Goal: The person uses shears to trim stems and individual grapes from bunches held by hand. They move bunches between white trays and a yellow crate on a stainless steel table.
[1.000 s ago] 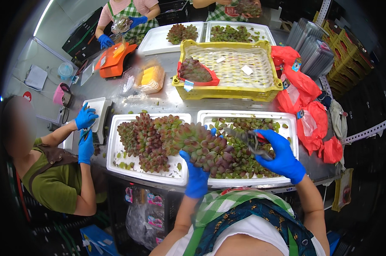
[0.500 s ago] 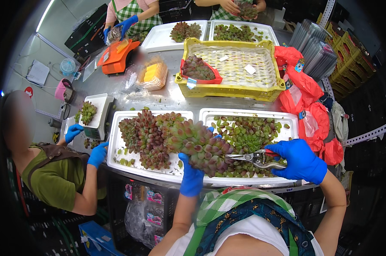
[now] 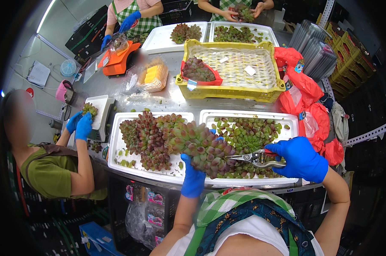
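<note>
My left hand, in a blue glove, holds up a large bunch of purple-green grapes over the gap between two white trays. Most of its fingers are hidden behind the fruit. From the right, my right hand, also gloved in blue, grips metal pruning shears with red on a handle. The tips of their blades meet the right side of the bunch. More bunches of grapes lie in the left white tray. Loose grapes cover much of the right white tray.
Beyond the trays stands a yellow crate with a red-wrapped grape bunch. Red plastic bags lie right of it. At left, a person in green handles grapes on a scale. Two people work across the table.
The person at left has brought both gloved hands to the grapes on the scale. Across the table, other hands have shifted. My hands, bunch and shears have barely moved.
</note>
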Demonstrator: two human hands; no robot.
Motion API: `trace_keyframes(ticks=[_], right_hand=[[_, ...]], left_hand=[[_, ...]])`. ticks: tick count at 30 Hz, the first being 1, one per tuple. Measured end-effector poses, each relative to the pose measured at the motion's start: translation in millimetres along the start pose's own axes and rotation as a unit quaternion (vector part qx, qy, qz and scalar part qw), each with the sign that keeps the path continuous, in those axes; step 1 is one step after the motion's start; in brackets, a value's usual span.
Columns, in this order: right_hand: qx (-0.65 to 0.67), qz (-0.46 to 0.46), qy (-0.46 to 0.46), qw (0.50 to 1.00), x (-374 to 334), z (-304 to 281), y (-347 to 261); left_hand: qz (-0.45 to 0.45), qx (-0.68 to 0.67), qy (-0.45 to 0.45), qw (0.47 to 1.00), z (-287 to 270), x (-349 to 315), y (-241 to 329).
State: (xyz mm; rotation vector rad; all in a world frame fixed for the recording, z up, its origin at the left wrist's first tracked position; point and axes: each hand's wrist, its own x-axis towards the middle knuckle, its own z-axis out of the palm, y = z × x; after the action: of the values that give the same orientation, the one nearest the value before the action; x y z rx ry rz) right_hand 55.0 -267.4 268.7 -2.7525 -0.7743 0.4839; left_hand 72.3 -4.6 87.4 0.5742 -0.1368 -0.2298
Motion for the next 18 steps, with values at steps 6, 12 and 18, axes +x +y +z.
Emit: trace_keyframes(ticks=[6, 12, 18], right_hand=[[-0.017, -0.010, 0.062, 0.998, 0.2, 10.0, -0.4], [-0.023, -0.018, 0.068, 0.997, 1.2, 9.9, 0.1], [0.003, -0.026, 0.069, 0.997, -1.2, 7.7, 1.0]], left_hand=[[-0.005, -0.009, -0.002, 1.000, 1.1, 0.8, -0.6], [-0.014, -0.018, 0.001, 1.000, 3.0, -1.4, -0.7], [-0.021, -0.032, 0.006, 0.999, 4.8, -3.5, -1.7]])
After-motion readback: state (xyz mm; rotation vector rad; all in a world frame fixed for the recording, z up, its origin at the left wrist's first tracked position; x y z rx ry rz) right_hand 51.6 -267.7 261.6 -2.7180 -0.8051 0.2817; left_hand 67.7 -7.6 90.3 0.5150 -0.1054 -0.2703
